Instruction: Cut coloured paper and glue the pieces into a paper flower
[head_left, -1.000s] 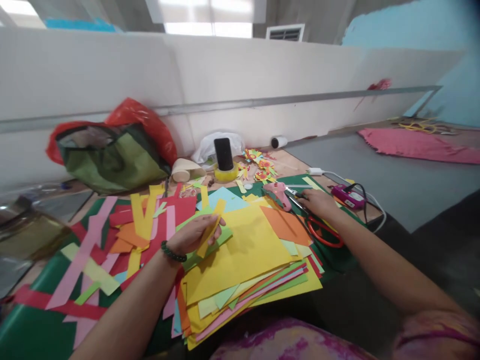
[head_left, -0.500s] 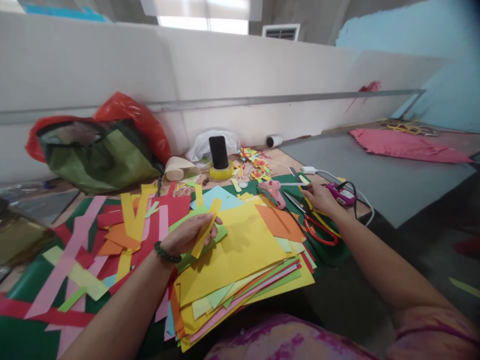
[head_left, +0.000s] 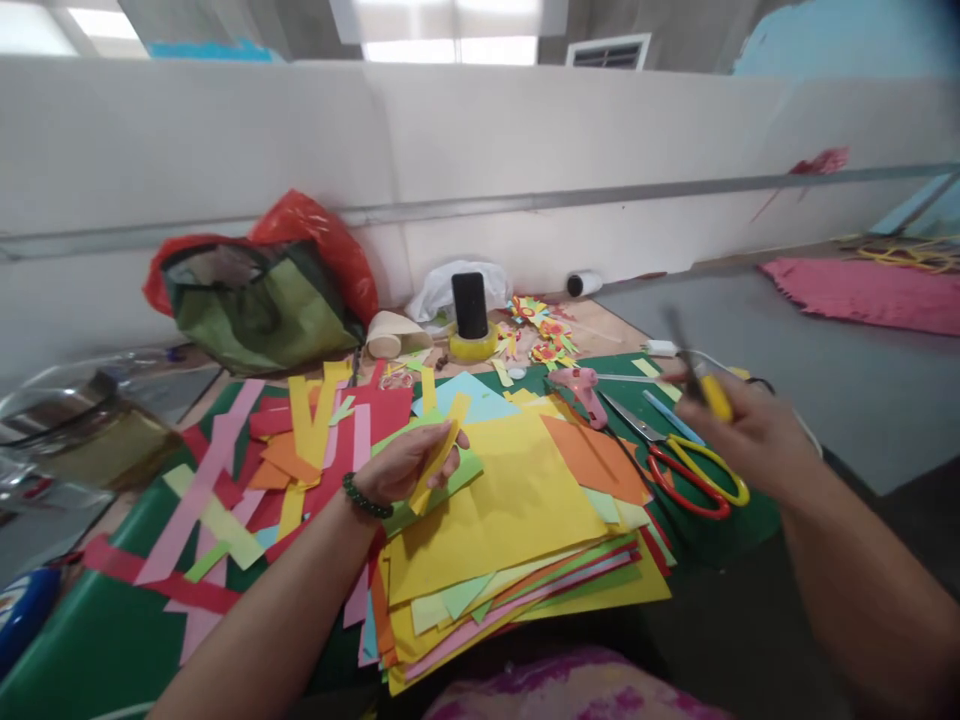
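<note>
Yellow paper strip [head_left: 437,462] pinched between thumb and curled fingers of left hand [head_left: 405,468], held slantwise just above the stack of coloured sheets [head_left: 517,520], so kept free of the loose paper beneath rather than lying among it. Dark bead bracelet [head_left: 367,497] on that wrist, low over the sheets.

Right hand [head_left: 757,435] raised off the table, well apart from the left, closed round a yellow-handled tool [head_left: 712,398]. Dark tip pointing up and away from the body, too blurred to tell what kind.

Just below it, scissors [head_left: 694,475] with red and yellow loops lying flat on the green mat [head_left: 742,520], blades toward a pink glue gun [head_left: 583,388], all kept on the right-hand side within easy reach.

Further back, black phone [head_left: 470,304] propped upright in a yellow tape roll [head_left: 472,348], probably as a stand. Cut strips [head_left: 300,440] scattered to the left, green bag [head_left: 259,315] against the wall.
</note>
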